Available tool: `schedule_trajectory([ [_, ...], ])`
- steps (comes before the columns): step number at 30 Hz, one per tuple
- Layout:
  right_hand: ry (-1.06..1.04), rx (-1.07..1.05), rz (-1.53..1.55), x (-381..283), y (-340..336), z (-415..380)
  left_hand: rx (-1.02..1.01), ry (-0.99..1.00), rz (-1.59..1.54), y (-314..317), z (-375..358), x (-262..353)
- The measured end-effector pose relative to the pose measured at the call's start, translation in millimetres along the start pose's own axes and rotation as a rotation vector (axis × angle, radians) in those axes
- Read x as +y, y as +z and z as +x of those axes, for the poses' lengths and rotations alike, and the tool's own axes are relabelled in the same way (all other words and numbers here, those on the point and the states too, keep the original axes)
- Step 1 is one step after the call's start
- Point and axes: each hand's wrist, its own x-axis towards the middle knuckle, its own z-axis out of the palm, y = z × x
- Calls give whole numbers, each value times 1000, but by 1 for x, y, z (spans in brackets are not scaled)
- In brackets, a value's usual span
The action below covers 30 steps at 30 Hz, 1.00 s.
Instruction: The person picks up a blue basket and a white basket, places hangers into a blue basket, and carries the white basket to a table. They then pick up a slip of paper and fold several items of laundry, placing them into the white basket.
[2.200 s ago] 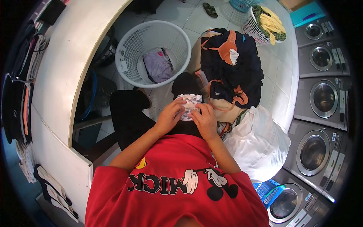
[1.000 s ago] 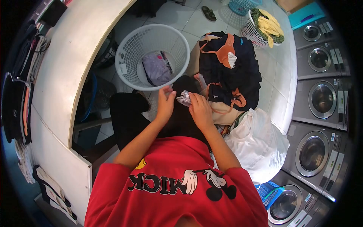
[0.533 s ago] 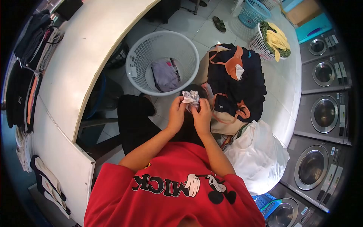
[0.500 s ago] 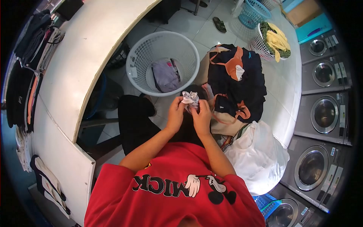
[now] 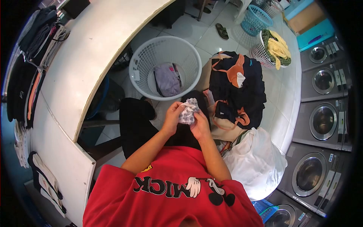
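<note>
- Floor tiles [image 5: 185,30], pale and glossy, carry a white basket [image 5: 164,47] with lilac clothing [image 5: 166,79] in it.
- White tabletop [image 5: 70,75] bends along the left; its inner edge runs past the basket.
- Grey washing machines [image 5: 324,121] line the right side.
- Dark clothes [image 5: 245,90], topped by an orange bra [image 5: 236,72], lie piled near a white bag [image 5: 251,162].
- Patterned cloth [image 5: 188,113] is above the lap, between the hands: left hand [image 5: 172,119] and right hand [image 5: 200,125] each grasp one side with their fingers.
</note>
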Motion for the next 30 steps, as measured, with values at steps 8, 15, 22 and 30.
schedule_trajectory([
  [8,152,-25,-261,6,17,-10,84,-64,-184,6,-2,15],
  [15,44,-254,-1033,-24,21,-9,-142,-158,-162,3,-8,9],
  [22,-547,-77,-1819,-5,23,-15,-154,-293,229,-29,-3,17],
  [30,-57,-171,-1203,-13,38,-8,-108,-60,313,-43,-7,25],
])
